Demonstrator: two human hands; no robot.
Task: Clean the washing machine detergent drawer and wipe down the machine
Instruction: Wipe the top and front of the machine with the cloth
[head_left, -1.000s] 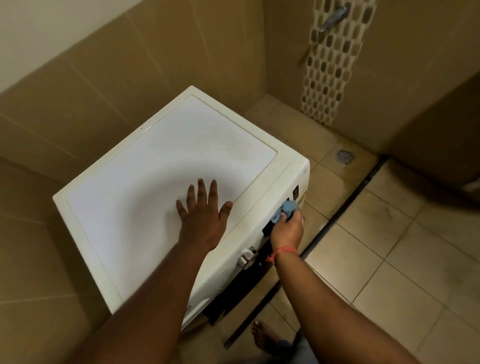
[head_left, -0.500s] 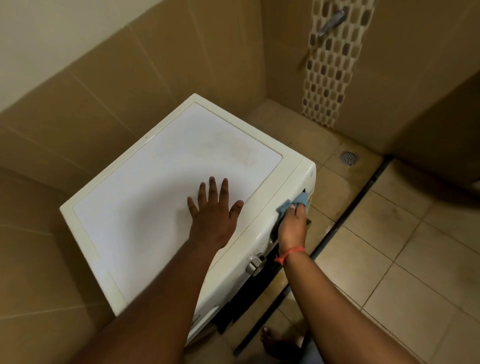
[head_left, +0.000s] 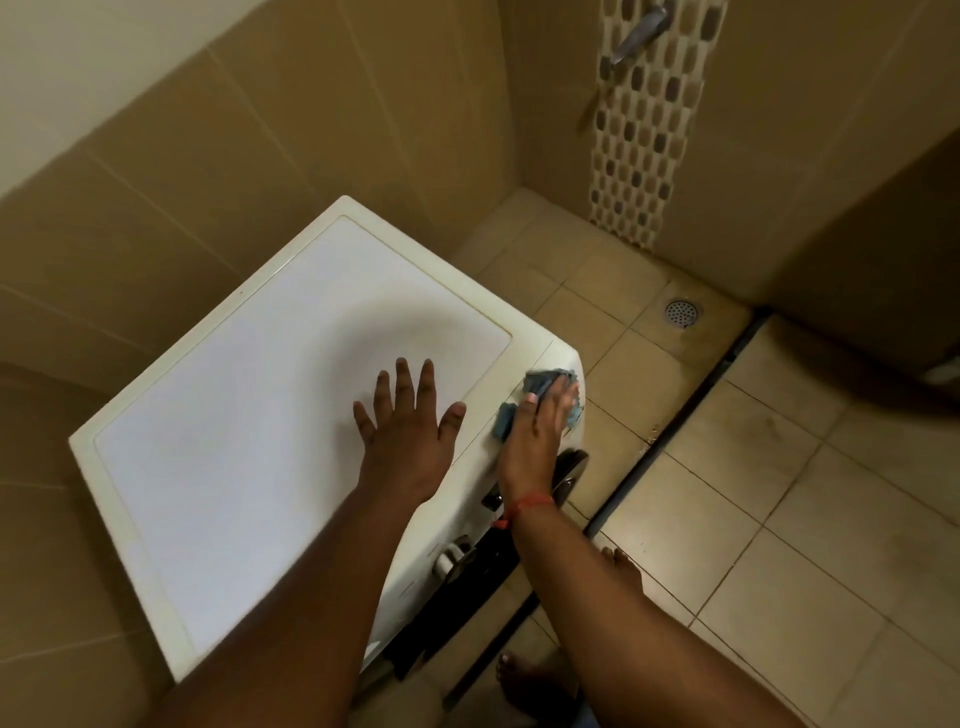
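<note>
Right hand (head_left: 537, 434) with blue cloth (head_left: 540, 387) now up on washing machine (head_left: 291, 395) front corner, fingers flat pressing it, left hand (head_left: 408, 431) still spread wide on top

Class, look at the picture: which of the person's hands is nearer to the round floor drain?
Right. The right hand presses the blue cloth on the machine's front corner, toward the floor drain. The left hand lies flat on the lid, farther away.

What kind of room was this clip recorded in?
Most likely a tiled bathroom or wet area: a floor drain set in the tile floor, a metal tap on the mosaic wall strip, and a white washing machine in the corner.
</note>
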